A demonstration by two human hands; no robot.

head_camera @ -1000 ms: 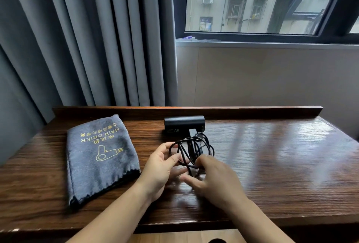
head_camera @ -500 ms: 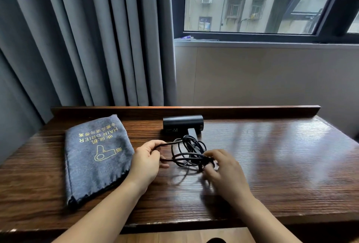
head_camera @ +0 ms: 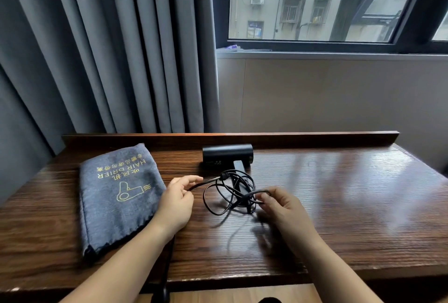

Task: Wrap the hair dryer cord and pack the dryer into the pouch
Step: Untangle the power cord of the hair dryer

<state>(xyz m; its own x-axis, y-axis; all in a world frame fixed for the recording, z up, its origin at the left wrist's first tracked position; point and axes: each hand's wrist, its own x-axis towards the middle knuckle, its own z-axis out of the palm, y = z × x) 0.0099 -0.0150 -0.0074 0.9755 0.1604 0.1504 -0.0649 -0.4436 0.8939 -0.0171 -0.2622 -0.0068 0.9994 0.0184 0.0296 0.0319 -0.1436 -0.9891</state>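
A black hair dryer [head_camera: 227, 156] lies on its side near the back of the wooden table [head_camera: 339, 205], its handle pointing toward me. Its black cord [head_camera: 225, 193] sits in loose tangled loops over the handle. My left hand [head_camera: 175, 202] pinches one strand of the cord at the left of the loops. My right hand [head_camera: 282, 207] grips another strand at the right of the loops. A grey fabric pouch [head_camera: 118, 196] with a yellow dryer drawing lies flat on the table, to the left of my left hand.
A raised wooden lip [head_camera: 315, 136] runs along the table's back edge. Grey curtains [head_camera: 109, 48] hang behind the left half, a window [head_camera: 315, 2] and pale wall behind the right. A dark cord [head_camera: 164, 276] hangs over the front edge beneath my left forearm.
My hands have drawn apart, the left one leftward with a strand and the right one rightward. The cord loops have spread wider and flatter on the table. The dryer has stayed put.
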